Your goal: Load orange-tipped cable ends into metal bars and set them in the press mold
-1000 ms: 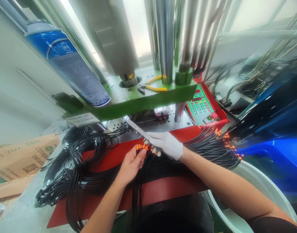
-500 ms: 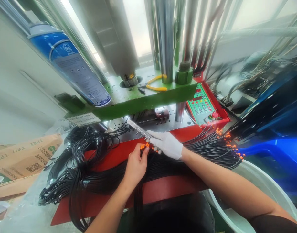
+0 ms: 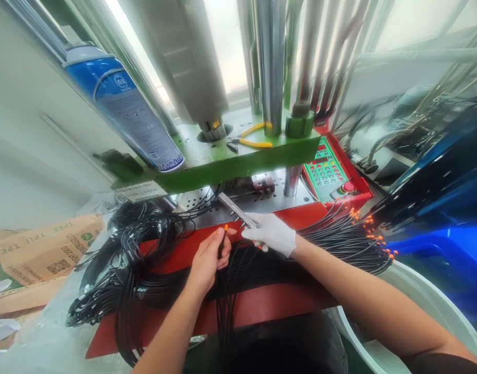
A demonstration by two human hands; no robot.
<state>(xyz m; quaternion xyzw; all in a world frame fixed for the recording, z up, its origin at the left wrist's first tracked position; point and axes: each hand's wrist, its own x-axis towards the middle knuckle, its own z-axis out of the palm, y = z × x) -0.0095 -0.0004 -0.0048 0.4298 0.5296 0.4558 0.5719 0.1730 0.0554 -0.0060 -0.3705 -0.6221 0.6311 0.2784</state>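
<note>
My bare left hand (image 3: 210, 257) is closed around a black cable with an orange tip (image 3: 226, 227) that points upward. My right hand (image 3: 271, 232), in a white glove, grips a slim metal bar with small pins (image 3: 234, 209) along its lower edge. The bar slants up and to the left, its far end over the perforated press plate. Small orange bits show beneath the gloved fingers; what they belong to is partly hidden. Black cables (image 3: 226, 311) hang down over the red ledge below my left hand. A large bundle of black cables (image 3: 164, 283) lies behind both hands.
A green press frame (image 3: 222, 171) stands ahead, carrying a blue spray can (image 3: 133, 114) and yellow-handled cutters (image 3: 256, 144). To the right are a red control box (image 3: 357, 187), orange-tipped cable ends (image 3: 368, 226) and a white tub (image 3: 428, 291). Paper sacks (image 3: 47, 254) lie left.
My left hand has drawn slightly down and left, away from the bar, with one orange-tipped cable now upright in it. The orange pieces it fingered beside the bar no longer show there.
</note>
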